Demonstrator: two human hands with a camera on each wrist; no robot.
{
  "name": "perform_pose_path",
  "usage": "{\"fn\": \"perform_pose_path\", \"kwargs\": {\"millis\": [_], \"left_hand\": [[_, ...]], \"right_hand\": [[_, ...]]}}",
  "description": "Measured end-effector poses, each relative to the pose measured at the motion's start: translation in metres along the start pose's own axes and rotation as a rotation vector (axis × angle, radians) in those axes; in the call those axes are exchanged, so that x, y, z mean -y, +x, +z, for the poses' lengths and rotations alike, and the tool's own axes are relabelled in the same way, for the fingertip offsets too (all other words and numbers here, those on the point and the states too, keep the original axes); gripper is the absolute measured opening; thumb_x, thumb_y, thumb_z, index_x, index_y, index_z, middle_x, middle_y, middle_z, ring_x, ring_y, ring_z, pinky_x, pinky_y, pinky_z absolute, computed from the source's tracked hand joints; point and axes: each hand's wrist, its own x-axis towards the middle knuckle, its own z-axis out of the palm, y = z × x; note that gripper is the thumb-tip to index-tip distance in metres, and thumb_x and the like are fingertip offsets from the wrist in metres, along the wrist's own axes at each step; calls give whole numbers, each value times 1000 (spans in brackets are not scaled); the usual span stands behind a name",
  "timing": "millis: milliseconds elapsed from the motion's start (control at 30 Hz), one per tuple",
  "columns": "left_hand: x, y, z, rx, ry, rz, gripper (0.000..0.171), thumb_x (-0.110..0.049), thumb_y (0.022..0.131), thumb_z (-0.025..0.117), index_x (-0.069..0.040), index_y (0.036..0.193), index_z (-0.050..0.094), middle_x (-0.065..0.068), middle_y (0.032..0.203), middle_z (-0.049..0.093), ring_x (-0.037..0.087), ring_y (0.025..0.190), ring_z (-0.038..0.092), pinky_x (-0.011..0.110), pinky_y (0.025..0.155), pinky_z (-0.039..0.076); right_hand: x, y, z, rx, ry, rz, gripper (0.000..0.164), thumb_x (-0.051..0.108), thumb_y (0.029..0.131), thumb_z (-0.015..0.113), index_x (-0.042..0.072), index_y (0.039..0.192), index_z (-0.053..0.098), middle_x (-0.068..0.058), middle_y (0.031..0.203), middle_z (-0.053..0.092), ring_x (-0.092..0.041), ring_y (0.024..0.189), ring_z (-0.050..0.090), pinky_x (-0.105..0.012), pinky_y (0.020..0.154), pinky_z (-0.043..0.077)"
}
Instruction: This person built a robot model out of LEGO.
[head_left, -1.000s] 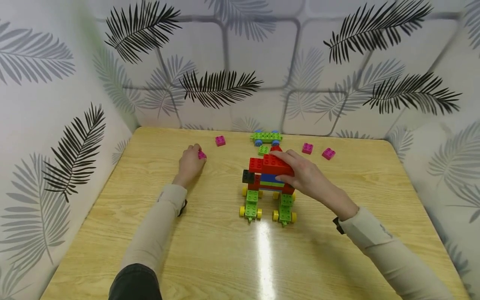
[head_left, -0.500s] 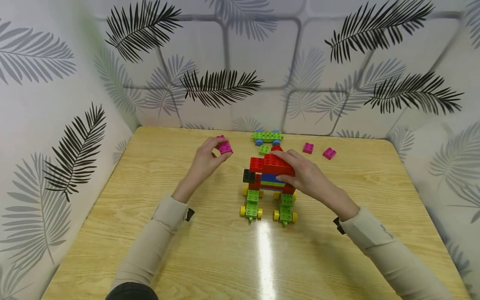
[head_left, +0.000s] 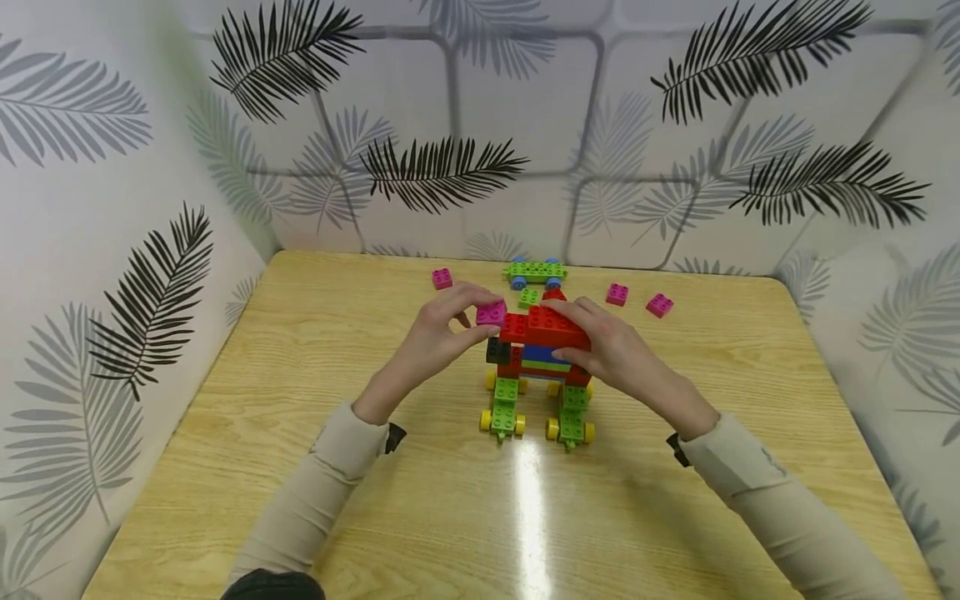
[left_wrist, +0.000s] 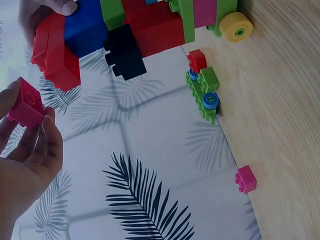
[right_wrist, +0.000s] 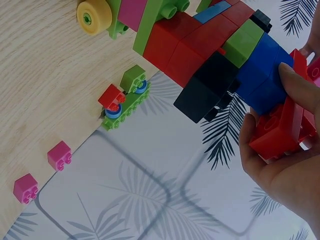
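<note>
Between the left hand's (head_left: pixel 437 335) thumb and fingers a pink toy brick (head_left: pixel 491 313) is pinched, just left of the top of a model built from toy bricks (head_left: pixel 546 355). In the left wrist view a gap shows between this pink brick (left_wrist: pixel 28 104) and the model's red top bricks (left_wrist: pixel 56 52). The right hand (head_left: pixel 618 346) grips the model's upper right end, thumb on its near side. Red, blue and green layers make up the body, with a black brick (head_left: pixel 497 351) at its left. Green bases (head_left: pixel 504 410) with yellow wheels carry it on the table.
Behind the model lie a green wheeled base (head_left: pixel 536 272) with blue wheels and a green brick (head_left: pixel 528 297). A red brick (right_wrist: pixel 111 97) is beside them. Loose pink bricks (head_left: pixel 442 278) lie at the back left and back right, close to the patterned wall (head_left: pixel 510 208).
The left hand picked the pink brick up from the left side of the table and carried it right, to the model's top left. The right hand kept its grip in place.
</note>
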Motion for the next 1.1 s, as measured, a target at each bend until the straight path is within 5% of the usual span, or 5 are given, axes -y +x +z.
{"fn": "perform_pose_path", "kwargs": {"millis": [1100], "left_hand": [[14, 3, 18, 135, 88, -15, 40, -7, 86, 72, -1, 123, 57, 11, 119, 57, 21, 99, 53, 37, 73, 53]], "right_hand": [[-1, -1, 0, -3, 4, 2, 67, 12, 80, 78, 12, 139, 46, -13, 111, 56, -28, 93, 60, -45, 81, 54]]}}
